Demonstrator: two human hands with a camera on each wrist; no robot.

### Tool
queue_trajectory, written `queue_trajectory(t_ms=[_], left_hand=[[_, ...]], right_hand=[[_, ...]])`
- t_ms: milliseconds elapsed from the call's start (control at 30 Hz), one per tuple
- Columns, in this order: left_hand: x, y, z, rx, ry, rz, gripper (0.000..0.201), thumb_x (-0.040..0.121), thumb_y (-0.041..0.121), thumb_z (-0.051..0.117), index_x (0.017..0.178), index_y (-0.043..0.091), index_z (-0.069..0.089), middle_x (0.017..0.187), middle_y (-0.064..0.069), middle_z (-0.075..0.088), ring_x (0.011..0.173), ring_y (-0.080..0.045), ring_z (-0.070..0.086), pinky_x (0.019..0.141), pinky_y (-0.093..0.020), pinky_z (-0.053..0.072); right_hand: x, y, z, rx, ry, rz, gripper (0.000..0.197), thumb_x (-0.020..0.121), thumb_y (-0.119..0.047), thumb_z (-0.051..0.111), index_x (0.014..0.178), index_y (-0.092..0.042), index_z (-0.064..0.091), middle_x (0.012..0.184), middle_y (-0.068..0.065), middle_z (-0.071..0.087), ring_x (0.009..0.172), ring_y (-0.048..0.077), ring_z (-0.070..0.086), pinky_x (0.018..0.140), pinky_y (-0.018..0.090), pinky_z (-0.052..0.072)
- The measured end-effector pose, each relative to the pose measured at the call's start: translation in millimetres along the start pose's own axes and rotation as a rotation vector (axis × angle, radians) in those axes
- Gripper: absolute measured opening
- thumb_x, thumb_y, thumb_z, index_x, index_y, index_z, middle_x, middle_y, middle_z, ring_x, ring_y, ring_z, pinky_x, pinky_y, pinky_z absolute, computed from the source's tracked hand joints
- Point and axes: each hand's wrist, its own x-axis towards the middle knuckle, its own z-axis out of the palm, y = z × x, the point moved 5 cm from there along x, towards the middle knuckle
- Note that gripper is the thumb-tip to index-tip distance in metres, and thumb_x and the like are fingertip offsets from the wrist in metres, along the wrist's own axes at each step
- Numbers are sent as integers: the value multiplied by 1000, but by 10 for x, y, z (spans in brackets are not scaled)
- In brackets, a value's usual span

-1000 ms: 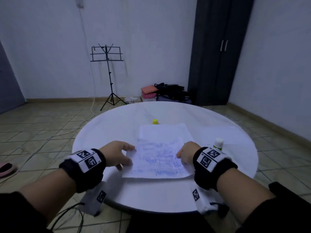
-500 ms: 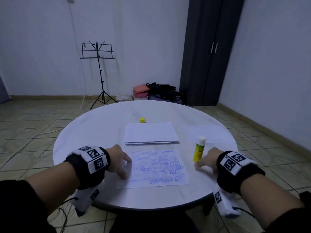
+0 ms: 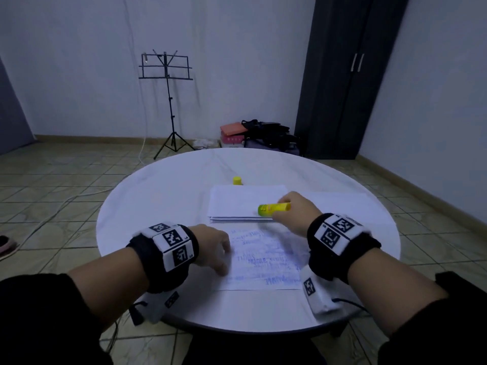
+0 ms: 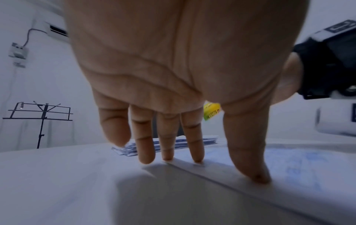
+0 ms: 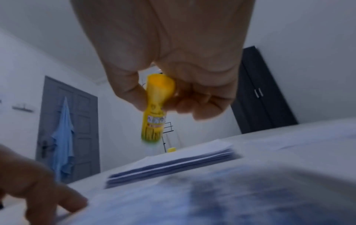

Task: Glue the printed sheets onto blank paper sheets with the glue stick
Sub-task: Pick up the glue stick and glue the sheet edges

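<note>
The right hand is gripping the glue stick round its middle, up above the paper stack. It looks light, hard and a bit slippery. The left hand is pressing straight fingers on the thin, floppy printed sheet lying on the table.

One round table is carrying everything counted here. One printed sheet is lying at its near edge, one stack of paper is sitting just beyond that, one glue stick is hanging above the stack, and one yellow cap is standing behind it. Two hands are showing.
</note>
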Motion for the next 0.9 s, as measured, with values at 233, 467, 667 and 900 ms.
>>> queue_trajectory(t_ms=[233,467,667,900], left_hand=[[-71,33,127,268,-4,120,47,84,56,47,125,33,49,133,-2,42,122,-28,37,97,-41,40],[-101,12,96,304,-91,129,48,83,56,50,126,35,46,133,-4,39,123,-31,39,99,-46,41],[-45,32,37,208,-33,165,58,78,52,65,130,31,49,133,-2,42,124,-26,43,97,-34,41],[5,-4,-3,238,-14,133,72,74,61,67,135,30,44,137,0,38,126,-25,35,97,-33,34]], right_hand=[[160,-497,429,0,-30,-94,17,83,-17,55,78,-3,61,68,6,48,69,24,48,56,28,35],[309,-614,598,-98,-60,-95,18,85,-25,56,83,-9,48,74,3,46,74,22,47,53,27,31],[274,-205,169,-202,7,23,18,84,-25,57,88,-8,53,85,6,50,78,23,49,54,27,32],[151,271,-268,-207,99,192,19,85,-22,60,84,-5,52,82,9,49,71,22,46,52,27,31]])
